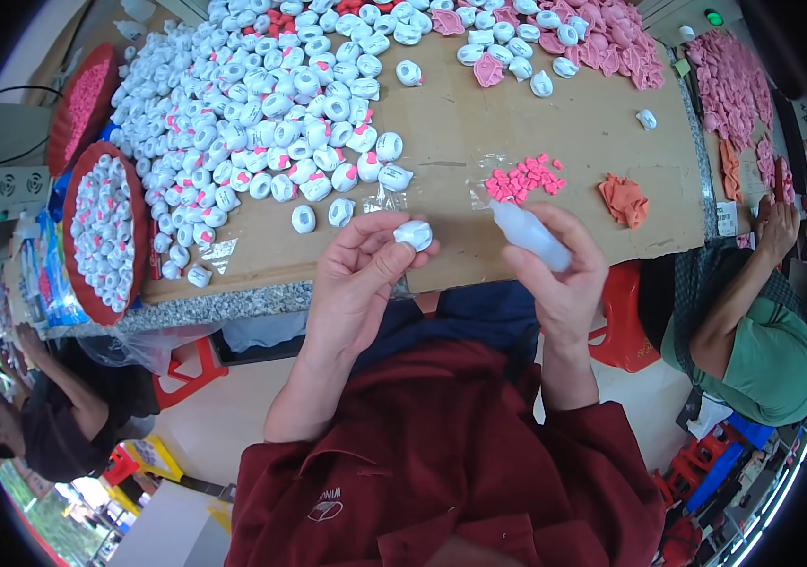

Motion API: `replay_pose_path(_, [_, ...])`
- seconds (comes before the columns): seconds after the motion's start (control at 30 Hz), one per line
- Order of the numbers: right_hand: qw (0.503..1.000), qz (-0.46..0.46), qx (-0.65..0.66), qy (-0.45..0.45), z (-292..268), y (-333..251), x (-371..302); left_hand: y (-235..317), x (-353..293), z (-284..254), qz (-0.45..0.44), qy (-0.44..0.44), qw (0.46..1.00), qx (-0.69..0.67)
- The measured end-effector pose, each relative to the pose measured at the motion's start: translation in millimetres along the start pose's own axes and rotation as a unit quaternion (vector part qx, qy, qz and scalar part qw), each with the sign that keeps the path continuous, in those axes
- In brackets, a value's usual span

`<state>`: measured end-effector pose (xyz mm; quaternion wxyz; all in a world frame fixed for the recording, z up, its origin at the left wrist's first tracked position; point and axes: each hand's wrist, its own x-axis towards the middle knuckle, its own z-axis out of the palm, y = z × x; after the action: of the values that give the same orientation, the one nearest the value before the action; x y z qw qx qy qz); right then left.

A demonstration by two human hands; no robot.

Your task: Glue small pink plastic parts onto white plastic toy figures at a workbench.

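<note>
Between the thumb and fingers of my left hand (pixel 363 269) is a small white plastic piece (pixel 414 235), held above the table's front edge. My right hand (pixel 564 274) grips a translucent squeeze bottle (pixel 531 236), its narrow tip tilted up and to the left. The tip is apart from the white piece. Just beyond the bottle lies a little heap of small bright pink pieces (pixel 524 180) on the cardboard. To its right sits a crumpled orange cloth or glove (pixel 624 200). A large spread of similar white pieces (pixel 280 104), many with pink parts on them, covers the table's left side.
Cardboard (pixel 460 123) covers the stone-edged table. Pink shell-like parts (pixel 611 47) are piled at the far right. A red basket (pixel 70 227) of white pieces and another red basket (pixel 61 161) of pink bits stand at left. Co-workers sit on both sides; red stools (pixel 623 321) stand nearby.
</note>
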<state>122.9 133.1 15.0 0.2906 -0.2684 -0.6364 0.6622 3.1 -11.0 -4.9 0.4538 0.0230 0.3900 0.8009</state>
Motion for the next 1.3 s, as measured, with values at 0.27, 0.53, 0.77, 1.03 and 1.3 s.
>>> replay_pose_path(0.27, [0.972,-0.107,-0.205,-0.051,38,29,23,-6,-14,-6,0.003,-0.007,0.999,0.043])
replay_pose_path(0.53, [0.947,-0.101,-0.299,0.058,-18,8,14,-10,-13,0,-0.01,-0.009,0.999,0.043])
replay_pose_path(0.77, [0.909,-0.173,-0.379,-0.005,-15,18,20,-19,-15,8,-0.027,-0.018,0.998,0.058])
replay_pose_path(1.03, [0.93,-0.087,-0.353,-0.045,-33,7,27,-18,-12,9,-0.019,-0.022,0.998,0.063])
replay_pose_path(1.3, [0.903,-0.159,-0.399,-0.023,-27,13,34,-20,-5,12,-0.034,-0.027,0.997,0.058])
